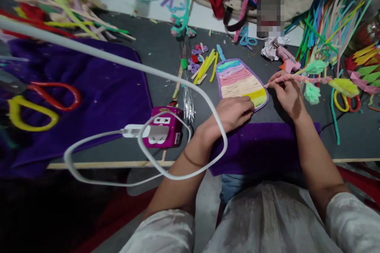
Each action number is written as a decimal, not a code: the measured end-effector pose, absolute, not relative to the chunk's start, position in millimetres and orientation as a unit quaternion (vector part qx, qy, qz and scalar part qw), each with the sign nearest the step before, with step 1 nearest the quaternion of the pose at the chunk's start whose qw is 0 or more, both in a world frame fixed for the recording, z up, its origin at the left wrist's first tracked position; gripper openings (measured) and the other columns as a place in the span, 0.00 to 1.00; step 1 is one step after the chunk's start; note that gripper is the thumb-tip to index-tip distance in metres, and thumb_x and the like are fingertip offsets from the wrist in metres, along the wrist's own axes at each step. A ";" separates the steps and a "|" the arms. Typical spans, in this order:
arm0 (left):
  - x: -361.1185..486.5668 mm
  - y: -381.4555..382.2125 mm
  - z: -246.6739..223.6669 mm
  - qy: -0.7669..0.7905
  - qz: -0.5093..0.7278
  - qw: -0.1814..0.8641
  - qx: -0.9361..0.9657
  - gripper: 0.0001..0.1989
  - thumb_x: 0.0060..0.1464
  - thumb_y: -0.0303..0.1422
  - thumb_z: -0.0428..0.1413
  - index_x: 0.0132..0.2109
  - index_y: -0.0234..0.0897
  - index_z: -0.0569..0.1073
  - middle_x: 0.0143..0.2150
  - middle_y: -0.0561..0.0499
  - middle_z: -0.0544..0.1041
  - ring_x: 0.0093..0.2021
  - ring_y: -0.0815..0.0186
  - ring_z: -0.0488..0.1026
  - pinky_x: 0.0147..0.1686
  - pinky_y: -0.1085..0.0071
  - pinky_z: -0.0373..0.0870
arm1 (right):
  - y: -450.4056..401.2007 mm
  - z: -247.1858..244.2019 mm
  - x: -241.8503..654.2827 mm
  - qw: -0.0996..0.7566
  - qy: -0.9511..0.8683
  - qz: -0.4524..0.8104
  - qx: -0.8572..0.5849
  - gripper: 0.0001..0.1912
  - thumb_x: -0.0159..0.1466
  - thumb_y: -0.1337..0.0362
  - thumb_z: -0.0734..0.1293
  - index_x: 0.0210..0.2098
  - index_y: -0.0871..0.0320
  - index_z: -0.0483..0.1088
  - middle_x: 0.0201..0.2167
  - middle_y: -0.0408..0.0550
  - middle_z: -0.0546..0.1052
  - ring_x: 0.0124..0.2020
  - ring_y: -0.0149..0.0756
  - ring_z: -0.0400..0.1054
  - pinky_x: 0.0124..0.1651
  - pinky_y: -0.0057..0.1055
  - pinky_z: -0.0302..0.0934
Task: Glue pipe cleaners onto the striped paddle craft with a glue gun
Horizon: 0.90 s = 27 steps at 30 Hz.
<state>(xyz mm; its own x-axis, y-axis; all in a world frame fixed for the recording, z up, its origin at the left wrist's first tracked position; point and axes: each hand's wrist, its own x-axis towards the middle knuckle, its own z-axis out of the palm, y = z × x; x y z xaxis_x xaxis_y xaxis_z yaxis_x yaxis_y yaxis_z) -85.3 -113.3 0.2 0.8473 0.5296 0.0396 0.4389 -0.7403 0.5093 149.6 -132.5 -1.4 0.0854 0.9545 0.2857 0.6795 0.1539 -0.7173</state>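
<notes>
A flat piece (237, 79) with blue, pink, cream and yellow bands and a purple rim lies on the dark table. My left hand (236, 112) rests on its lower left part, fingers lying over the yellow band. At the piece's right corner my right hand (285, 91) pinches the end of a pink twisted stem (316, 79). Green tufts (312, 93) and a yellow tuft (344, 87) sit along and at the far end of that stem. A purple cloth (258, 146) lies below both hands at the table edge.
A white cable (124, 61) crosses the view, near a magenta power adapter (175, 126). Large scissors (34, 114) lie on purple fabric (113, 83) at left. Yellow strips (204, 67), a pink glue gun (287, 58), colored stems (323, 35) and smaller scissors (341, 101) lie around.
</notes>
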 end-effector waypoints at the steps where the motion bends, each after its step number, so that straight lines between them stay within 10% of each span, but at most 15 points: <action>1: -85.2 -113.0 -0.2 0.262 0.093 0.249 0.928 0.09 0.66 0.30 0.53 0.44 0.37 0.79 0.43 0.47 0.82 0.45 0.59 0.79 0.40 0.67 0.67 | -132.4 -2.2 150.0 0.385 -0.656 0.174 -0.626 0.05 0.67 0.63 0.66 0.33 0.51 0.71 0.33 0.47 0.81 0.34 0.39 0.75 0.41 0.39 0.72; 27: -66.8 -120.5 31.4 0.285 0.012 0.132 0.949 0.11 0.67 0.23 0.52 0.44 0.33 0.80 0.44 0.43 0.83 0.45 0.58 0.80 0.41 0.67 0.68 | -106.2 0.1 155.3 0.417 -0.686 0.134 -0.581 0.05 0.68 0.60 0.66 0.35 0.52 0.71 0.34 0.46 0.80 0.36 0.39 0.75 0.43 0.37 0.71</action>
<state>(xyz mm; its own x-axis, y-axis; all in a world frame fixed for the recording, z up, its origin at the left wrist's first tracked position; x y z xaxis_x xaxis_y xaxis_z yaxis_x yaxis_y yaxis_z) -66.8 -120.5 31.4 0.8369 0.5447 -0.0532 0.5386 -0.8024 0.2572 155.3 -106.2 0.1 0.0239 0.9085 0.4172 0.6855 0.2889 -0.6683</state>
